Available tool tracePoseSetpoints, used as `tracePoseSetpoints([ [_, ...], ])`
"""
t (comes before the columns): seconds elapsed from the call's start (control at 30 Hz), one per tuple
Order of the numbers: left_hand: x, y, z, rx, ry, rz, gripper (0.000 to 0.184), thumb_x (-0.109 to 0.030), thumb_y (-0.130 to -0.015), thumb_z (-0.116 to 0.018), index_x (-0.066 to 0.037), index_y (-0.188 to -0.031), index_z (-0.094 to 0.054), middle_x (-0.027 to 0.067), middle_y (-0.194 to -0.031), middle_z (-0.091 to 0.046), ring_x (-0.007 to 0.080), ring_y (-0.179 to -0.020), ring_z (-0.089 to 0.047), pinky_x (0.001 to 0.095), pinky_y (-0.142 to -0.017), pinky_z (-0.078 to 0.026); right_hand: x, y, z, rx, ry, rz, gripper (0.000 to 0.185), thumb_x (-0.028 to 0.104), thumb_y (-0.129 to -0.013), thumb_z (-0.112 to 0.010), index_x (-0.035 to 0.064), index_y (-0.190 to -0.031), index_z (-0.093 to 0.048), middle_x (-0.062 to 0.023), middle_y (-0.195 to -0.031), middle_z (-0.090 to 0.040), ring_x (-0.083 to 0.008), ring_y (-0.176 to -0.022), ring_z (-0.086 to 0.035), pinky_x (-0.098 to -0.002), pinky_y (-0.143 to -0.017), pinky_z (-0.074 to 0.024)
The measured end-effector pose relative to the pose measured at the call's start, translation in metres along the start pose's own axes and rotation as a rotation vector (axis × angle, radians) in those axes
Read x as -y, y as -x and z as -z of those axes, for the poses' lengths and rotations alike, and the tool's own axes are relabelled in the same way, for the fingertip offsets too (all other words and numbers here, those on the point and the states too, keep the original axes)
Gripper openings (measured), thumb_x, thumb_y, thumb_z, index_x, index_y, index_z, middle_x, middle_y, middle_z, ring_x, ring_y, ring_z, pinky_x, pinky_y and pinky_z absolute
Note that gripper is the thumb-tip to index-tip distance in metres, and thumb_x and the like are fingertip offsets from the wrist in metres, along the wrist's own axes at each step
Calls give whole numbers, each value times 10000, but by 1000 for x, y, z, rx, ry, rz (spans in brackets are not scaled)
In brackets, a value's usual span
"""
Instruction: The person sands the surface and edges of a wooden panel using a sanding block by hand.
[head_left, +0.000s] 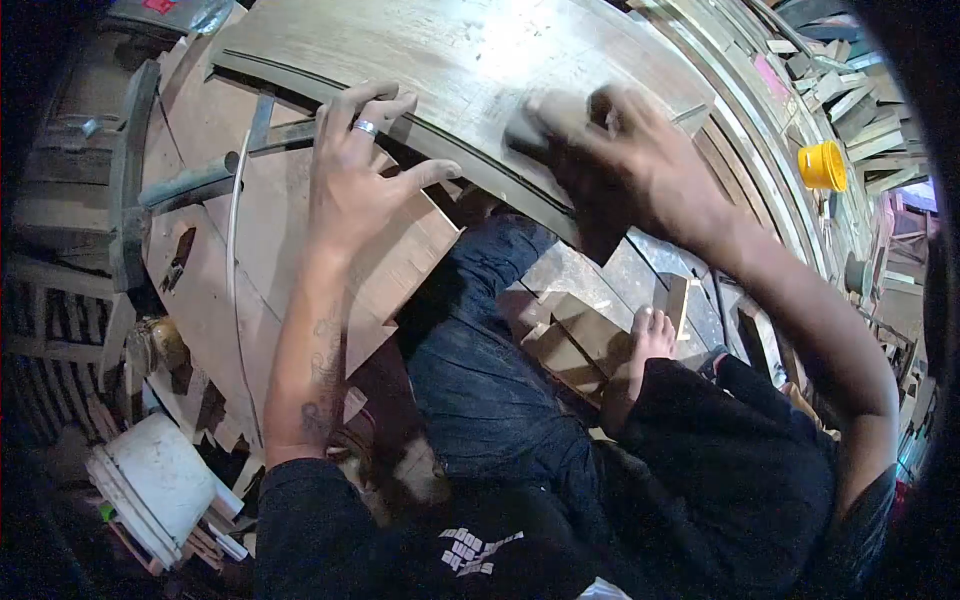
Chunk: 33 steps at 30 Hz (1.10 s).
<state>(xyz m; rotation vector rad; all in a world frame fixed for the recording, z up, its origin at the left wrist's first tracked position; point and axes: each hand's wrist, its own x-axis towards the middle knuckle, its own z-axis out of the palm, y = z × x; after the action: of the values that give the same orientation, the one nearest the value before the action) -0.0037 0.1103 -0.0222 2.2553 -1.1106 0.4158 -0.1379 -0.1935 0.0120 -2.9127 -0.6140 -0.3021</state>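
Note:
A broad wooden panel (440, 60) with a grooved long edge lies across the top of the view. My left hand (350, 165), with a ring on one finger, rests at that edge. Its bent fingers touch the top, and the thumb is spread apart from them. Over the panel's right part is my right hand (640, 150), its fingers bent and smeared by motion. Under it, a dark sheet (597, 215) that looks like sandpaper hangs past the edge with a pointed corner. The right fingertips are too blurred to see clearly.
Below the panel are flat boards (290, 250), a grey pipe (190, 182) and a thin pale rod (236, 260). A yellow tub (822, 166) stands among stacked wood strips at the right. A white bucket (160, 475) is at lower left. My bare foot (654, 335) is by wood blocks.

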Motion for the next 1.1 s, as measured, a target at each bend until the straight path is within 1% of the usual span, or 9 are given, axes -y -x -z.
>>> tracePoseSetpoints([
  [0.07, 0, 4, -2, -9, 13, 18, 748, -522, -692, -949, -74, -1247, -722, 107, -1345, -613, 358, -1259, -565, 487, -1070, -499, -15, -17, 15, -28, -59, -342, 509, 235, -1005, -640, 250, -1508, -569, -256, -1108, -605, -440, -985, -648, -526, -826, -571],
  [0.27, -5, 1, 1, -14, 33, 37, 704, -459, -699, -962, -74, -1238, -724, 106, -1355, -617, 352, -1270, -561, 469, -1057, -512, 37, 0, 7, 60, -9, 25, 680, 178, -973, -707, 263, -1614, -499, -205, -1145, -569, -339, -1000, -621, -450, -861, -589],
  [0.33, -3, 2, 0, -5, 40, 23, 699, -451, -694, -966, -71, -1230, -726, 107, -1353, -621, 351, -1267, -562, 464, -1053, -517, 16, -5, 8, 73, -34, 41, 616, 96, -956, -577, 256, -1550, -537, -206, -1125, -554, -366, -1065, -624, -458, -931, -547],
  [0.47, -10, 2, 2, -13, 83, 91, 697, -452, -694, -966, -75, -1229, -725, 94, -1361, -618, 339, -1267, -561, 454, -1056, -524, -48, -31, 16, -84, 33, -331, 471, 287, -1019, -650, 202, -1477, -578, -257, -1044, -600, -450, -970, -641, -513, -829, -540],
  [0.67, -7, 2, 1, 12, 99, 97, 686, -433, -690, -971, -69, -1217, -725, 94, -1353, -613, 344, -1270, -555, 473, -1061, -512, 23, -6, -4, 11, 146, 241, 643, 288, -1038, -660, 310, -1646, -453, -165, -1150, -603, -291, -1011, -604, -490, -937, -534],
  [0.87, -9, 3, 0, 3, 96, 111, 670, -405, -698, -973, -64, -1218, -723, 106, -1348, -609, 358, -1227, -562, 494, -1048, -495, -66, -44, 1, -79, 271, -119, 572, 244, -1010, -704, 256, -1559, -542, -174, -1173, -602, -354, -1013, -605, -458, -832, -549],
  [0.93, -14, 0, 3, 1, 168, 144, 662, -384, -690, -978, -67, -1211, -722, 102, -1359, -606, 356, -1239, -559, 487, -1055, -500, -33, -54, 26, 140, 181, -144, 669, 229, -923, -737, 321, -1551, -529, -203, -1246, -619, -398, -1133, -623, -509, -949, -541],
  [1.0, -7, -1, 4, 9, 72, 87, 652, -363, -684, -981, -73, -1208, -722, 102, -1368, -603, 355, -1247, -555, 478, -1059, -507, 1, -42, 6, 103, 129, 60, 840, 56, -895, -619, 393, -1641, -432, -194, -1287, -592, -357, -1199, -586, -475, -1015, -507],
  [1.1, -5, 1, 2, 24, 72, 74, 652, -383, -684, -977, -56, -1188, -722, 101, -1375, -604, 348, -1256, -552, 472, -1054, -513, 3, -44, 10, 132, -40, 208, 694, 198, -997, -646, 373, -1641, -455, -164, -1206, -573, -326, -1116, -572, -490, -1003, -502],
])
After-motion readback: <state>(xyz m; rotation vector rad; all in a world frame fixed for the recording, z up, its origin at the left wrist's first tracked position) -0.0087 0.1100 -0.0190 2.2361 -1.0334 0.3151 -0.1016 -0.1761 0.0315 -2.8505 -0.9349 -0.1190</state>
